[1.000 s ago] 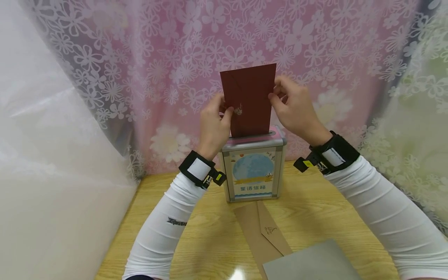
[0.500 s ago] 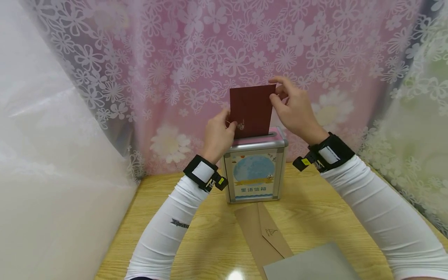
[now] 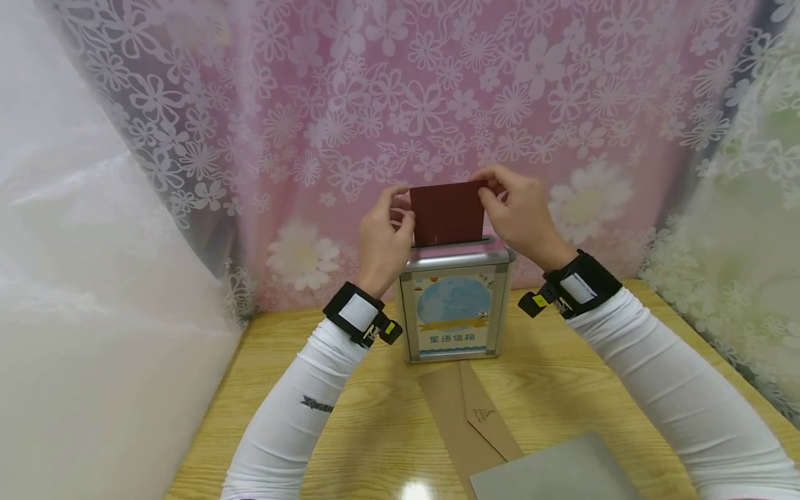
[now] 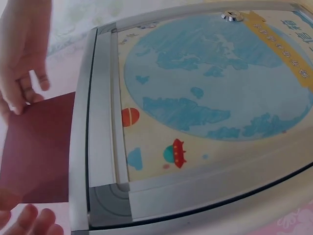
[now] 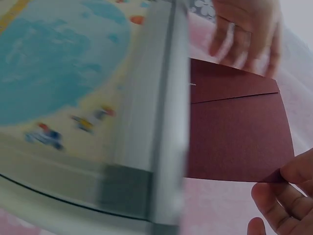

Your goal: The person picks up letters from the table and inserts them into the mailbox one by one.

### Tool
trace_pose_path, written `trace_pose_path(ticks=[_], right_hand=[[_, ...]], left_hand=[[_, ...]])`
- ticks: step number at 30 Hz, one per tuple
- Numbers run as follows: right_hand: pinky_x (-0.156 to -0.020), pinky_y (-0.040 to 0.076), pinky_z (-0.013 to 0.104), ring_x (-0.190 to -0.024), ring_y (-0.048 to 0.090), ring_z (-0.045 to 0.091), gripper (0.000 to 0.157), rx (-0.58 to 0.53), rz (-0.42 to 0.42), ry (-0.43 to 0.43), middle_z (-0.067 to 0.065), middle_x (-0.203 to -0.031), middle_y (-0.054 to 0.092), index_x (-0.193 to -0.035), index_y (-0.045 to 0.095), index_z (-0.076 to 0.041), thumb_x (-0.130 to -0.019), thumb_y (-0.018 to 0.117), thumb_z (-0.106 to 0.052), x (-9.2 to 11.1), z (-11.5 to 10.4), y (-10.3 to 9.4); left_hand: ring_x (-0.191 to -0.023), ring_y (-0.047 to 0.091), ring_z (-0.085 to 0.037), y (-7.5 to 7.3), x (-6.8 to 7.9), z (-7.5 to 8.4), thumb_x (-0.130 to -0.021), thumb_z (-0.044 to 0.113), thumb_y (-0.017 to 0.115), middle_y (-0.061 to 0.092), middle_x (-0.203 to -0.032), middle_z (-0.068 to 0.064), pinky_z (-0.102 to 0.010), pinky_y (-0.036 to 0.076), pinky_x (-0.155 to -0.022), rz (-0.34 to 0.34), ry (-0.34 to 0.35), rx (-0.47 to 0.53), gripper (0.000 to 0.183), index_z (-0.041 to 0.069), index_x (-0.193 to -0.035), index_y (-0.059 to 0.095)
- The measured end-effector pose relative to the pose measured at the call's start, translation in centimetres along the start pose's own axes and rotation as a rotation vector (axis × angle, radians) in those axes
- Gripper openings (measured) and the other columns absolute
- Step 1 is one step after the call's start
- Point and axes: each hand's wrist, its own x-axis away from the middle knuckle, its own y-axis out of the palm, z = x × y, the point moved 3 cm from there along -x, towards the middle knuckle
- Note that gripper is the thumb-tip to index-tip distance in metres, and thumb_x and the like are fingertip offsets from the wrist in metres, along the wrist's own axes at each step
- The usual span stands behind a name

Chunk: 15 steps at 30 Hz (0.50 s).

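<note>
Sunk deeper since the earlier frame, the maroon envelope is seen in the head view upright in the slot at the letterbox's 12 o'clock, its lower part hidden. Its 2 o'clock corner is pinched by the right hand; its 9 o'clock edge is flanked by the left hand, loosely bent, no firm grip being shown. At the letterbox's 6 o'clock, a kraft envelope is overlapped by a grey sheet.

In the left wrist view, the maroon paper is shown flat at 9 o'clock.

In the right wrist view, the pinch is confirmed at 4 o'clock. Light, fairly stiff, easily creased paper is judged, best held by the upper corners.
</note>
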Motion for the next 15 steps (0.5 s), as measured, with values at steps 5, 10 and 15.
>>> trace_pose_path(ticks=[5,10,15], right_hand=[[-0.065,0.043,0.033,-0.074,0.053,0.013,0.019,-0.025,-0.050,0.041,0.007,-0.084,0.063,-0.108,0.064,-0.003,-0.093,0.053,-0.005,1.3,0.5,1.2],[-0.064,0.045,0.035,-0.073,0.053,0.013,0.018,0.016,-0.108,0.092,0.005,-0.085,0.064,-0.106,0.066,-0.007,-0.094,0.055,-0.011,2.3,1.2,1.8],[-0.062,0.044,0.035,-0.075,0.053,0.015,0.016,0.073,-0.164,0.118,0.005,-0.090,0.065,-0.100,0.070,-0.007,-0.093,0.057,-0.013,2.9,1.5,1.9]], left_hand=[[-0.078,0.057,-0.009,-0.3,0.0,0.2,-0.092,0.007,0.058,0.066,-0.098,-0.005,-0.030,0.052,-0.068,0.056,0.080,-0.037,0.026,0.009,-0.117,0.063],[-0.075,0.056,-0.009,-0.1,0.4,-0.4,-0.090,0.008,0.061,0.065,-0.090,-0.003,-0.030,0.050,-0.067,0.028,0.064,-0.114,0.014,0.008,-0.102,0.068],[-0.078,0.054,-0.011,0.3,0.8,-1.0,-0.089,0.012,0.062,0.065,-0.090,0.000,-0.032,0.048,-0.069,-0.038,0.012,-0.192,0.012,0.012,-0.098,0.071]])
